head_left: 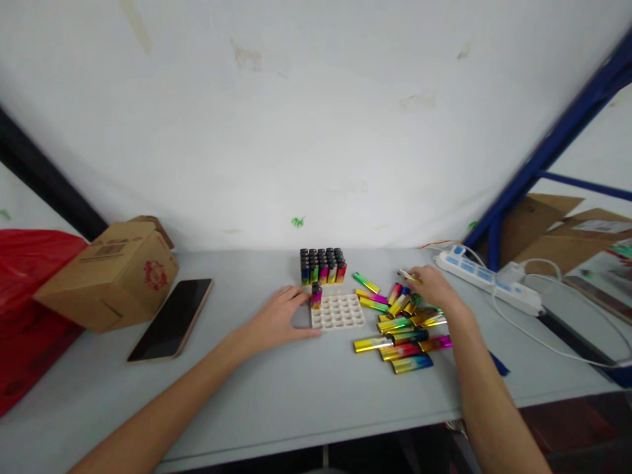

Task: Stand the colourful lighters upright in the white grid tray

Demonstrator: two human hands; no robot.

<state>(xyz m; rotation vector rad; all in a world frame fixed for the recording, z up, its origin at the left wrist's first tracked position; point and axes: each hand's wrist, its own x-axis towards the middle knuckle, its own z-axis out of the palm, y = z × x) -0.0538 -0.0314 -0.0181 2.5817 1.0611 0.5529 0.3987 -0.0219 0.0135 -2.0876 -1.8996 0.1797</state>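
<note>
A white tray with empty cells (340,313) lies on the grey table, with one lighter (316,295) standing in its far-left corner. My left hand (280,317) rests flat and open on the table, touching the tray's left edge. My right hand (432,284) hovers over a loose pile of rainbow-coloured lighters (402,326) and pinches one lighter (407,276) at its fingertips. Behind the tray stands a full block of lighters with black tops (322,266).
A black phone (172,318) lies face up at the left, next to a cardboard box (111,271) and a red bag (24,309). A white power strip (486,278) with cables is at the right. The table's front edge runs just below my forearms.
</note>
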